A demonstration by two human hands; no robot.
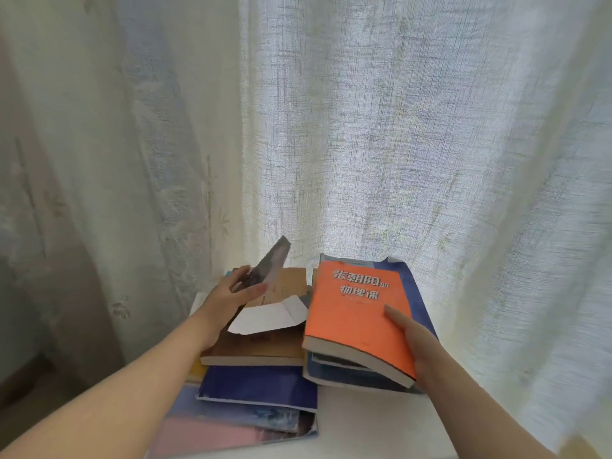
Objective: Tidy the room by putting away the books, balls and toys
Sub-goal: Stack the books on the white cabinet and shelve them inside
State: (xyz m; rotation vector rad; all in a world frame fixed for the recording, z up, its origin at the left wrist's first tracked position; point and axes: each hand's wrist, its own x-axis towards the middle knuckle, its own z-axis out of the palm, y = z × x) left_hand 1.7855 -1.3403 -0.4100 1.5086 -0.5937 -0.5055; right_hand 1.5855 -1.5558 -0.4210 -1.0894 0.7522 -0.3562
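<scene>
the orange book (354, 313) is lying on top of the right-hand pile, right of centre in the lower frame. the right hand (420, 346) is grasping its near right corner, thumb pressing on the cover. the left hand (231, 293) is pinching a thin dark book (270, 266), which is tilting up over the left pile at lower centre.

the orange book is a thick, soft paperback, so lifting it by one corner is likely risking a sag and a slip. it may also be dragging the blue book (414, 293) under it sideways. a loose white paper (271, 316) is resting on the brown book (265, 346) and could be sliding off if that pile gets nudged. both piles are sitting skewed, and the lower covers are looking smooth, so a shove could be fanning them across the worktop (364, 419).

the orange cover is looking matte, with a pale page block. the brown one is looking like plain card. the paper is folded, one flap lifting. behind, a coarse woven curtain (430, 127) is letting light through, and the worktop is white and smooth.
</scene>
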